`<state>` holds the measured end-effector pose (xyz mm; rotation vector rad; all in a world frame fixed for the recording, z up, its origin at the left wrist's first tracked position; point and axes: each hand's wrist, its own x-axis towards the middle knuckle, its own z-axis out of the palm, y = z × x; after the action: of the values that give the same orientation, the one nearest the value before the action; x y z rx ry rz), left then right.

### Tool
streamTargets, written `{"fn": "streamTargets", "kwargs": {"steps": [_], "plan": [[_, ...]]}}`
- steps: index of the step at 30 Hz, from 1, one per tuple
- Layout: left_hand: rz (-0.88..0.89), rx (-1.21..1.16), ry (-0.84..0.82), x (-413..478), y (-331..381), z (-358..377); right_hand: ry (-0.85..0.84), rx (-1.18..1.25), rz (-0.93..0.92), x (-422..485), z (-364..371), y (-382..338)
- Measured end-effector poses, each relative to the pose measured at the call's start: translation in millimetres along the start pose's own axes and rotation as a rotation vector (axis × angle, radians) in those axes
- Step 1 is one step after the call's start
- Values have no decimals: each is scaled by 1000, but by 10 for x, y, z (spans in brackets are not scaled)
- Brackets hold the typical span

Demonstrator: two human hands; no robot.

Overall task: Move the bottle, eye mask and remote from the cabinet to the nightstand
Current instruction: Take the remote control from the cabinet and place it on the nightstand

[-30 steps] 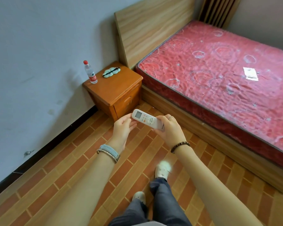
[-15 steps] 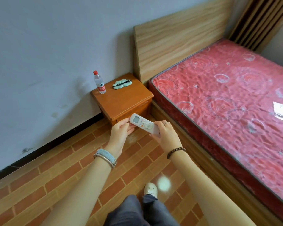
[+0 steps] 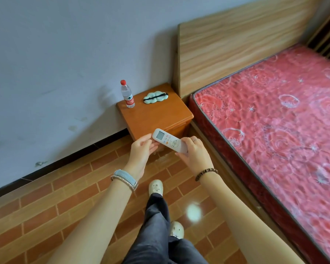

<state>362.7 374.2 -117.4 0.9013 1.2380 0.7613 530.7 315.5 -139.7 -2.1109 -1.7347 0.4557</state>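
A white remote (image 3: 168, 140) with a small screen is held in the air in front of the wooden nightstand (image 3: 156, 117). My right hand (image 3: 193, 154) grips its lower end, and my left hand (image 3: 142, 151) holds its screen end with thumb and fingers. On the nightstand top, a clear water bottle (image 3: 127, 94) with a red cap stands upright at the back left. A pale green eye mask (image 3: 155, 97) with a black strap lies flat to its right. The cabinet is out of view.
A bed with a red patterned mattress (image 3: 274, 130) and a wooden headboard (image 3: 236, 44) fills the right side, touching the nightstand. A grey wall (image 3: 55, 63) runs behind. My legs and light slippers stand on the brick-pattern floor (image 3: 65, 206).
I have walked closer to the nightstand, which now looks larger and nearer. Both hands keep their hold on the remote, now just in front of the nightstand's front edge.
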Motion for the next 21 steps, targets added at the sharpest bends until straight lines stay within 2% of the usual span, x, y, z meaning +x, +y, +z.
{"fn": "streamTargets", "kwargs": {"steps": [7,15,21], "plan": [[-6,-79,-30,926,353,36,19,34,11,969,31,39],[-45,-21,-29,2005,721,96,113,59,59,2018,177,56],[-55,27,-79,2700,943,316,102,102,115,2668,268,334]]}}
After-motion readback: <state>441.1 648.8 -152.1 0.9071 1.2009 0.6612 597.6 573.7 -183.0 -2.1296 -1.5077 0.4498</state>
